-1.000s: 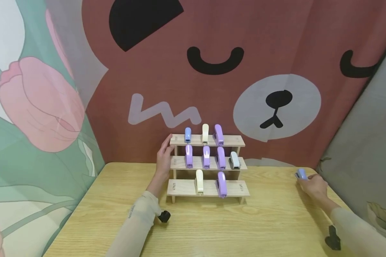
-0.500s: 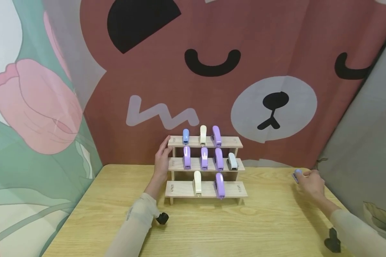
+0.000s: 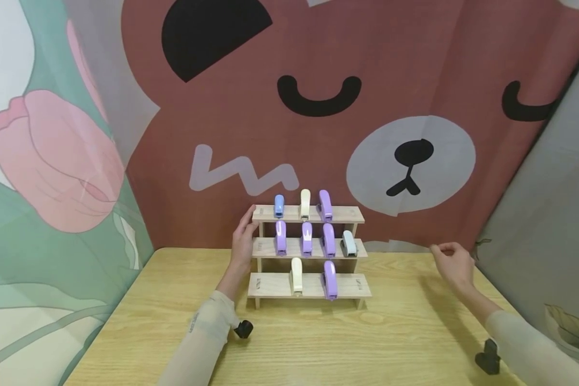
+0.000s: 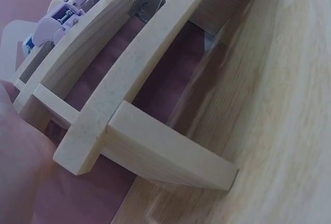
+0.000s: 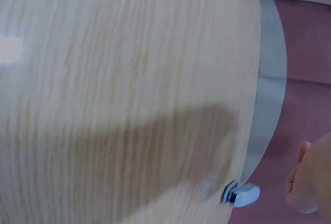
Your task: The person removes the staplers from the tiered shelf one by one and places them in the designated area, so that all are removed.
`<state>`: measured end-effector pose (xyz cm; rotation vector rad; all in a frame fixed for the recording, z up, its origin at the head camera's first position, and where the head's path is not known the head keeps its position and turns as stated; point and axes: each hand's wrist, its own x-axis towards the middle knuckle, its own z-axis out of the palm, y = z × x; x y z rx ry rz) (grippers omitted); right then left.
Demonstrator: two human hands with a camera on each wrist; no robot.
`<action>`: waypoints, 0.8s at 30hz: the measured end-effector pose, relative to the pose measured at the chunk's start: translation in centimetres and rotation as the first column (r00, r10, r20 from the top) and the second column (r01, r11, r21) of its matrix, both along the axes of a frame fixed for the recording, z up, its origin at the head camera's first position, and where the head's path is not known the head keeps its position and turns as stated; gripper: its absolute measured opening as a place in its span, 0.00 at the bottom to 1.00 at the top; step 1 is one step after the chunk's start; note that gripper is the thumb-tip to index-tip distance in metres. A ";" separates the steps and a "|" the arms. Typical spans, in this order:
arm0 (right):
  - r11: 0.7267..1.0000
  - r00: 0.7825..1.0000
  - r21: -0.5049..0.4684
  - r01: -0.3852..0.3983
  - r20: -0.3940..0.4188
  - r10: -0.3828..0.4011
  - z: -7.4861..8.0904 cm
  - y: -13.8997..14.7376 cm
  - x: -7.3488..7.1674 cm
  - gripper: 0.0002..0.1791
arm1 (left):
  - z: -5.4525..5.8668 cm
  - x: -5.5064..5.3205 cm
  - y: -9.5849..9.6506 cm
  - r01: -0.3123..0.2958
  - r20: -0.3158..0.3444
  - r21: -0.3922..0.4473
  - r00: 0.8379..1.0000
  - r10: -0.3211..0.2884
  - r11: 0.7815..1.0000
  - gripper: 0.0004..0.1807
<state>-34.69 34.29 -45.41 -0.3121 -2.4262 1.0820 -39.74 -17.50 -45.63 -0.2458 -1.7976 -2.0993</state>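
A wooden three-step rack stands on the table, bearing several staplers. A small blue stapler, a cream one and a purple one sit on its top step. My left hand rests against the rack's left side, its fingertips at the top step's end. In the left wrist view the hand lies beside the step ends. My right hand hangs over the far right of the table, fingers loosely curled, holding nothing. The right wrist view shows a small pale-blue stapler near the table edge, apart from the hand.
On the middle step are three purple staplers, one being this one, and a small whitish stapler. The bottom step bears a cream stapler and a purple stapler. A curtain with a bear print hangs behind the table.
My right hand has let go of the small blue stapler at the table's far right and moved slightly up and left. My left hand has stayed at the rack.
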 end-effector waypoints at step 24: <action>0.986 0.988 -0.072 -0.153 -0.043 0.150 4.2 -7.7 0.8 0.26 | 0.2 0.0 0.1 0.002 0.018 0.017 1.000 -0.002 1.000 0.26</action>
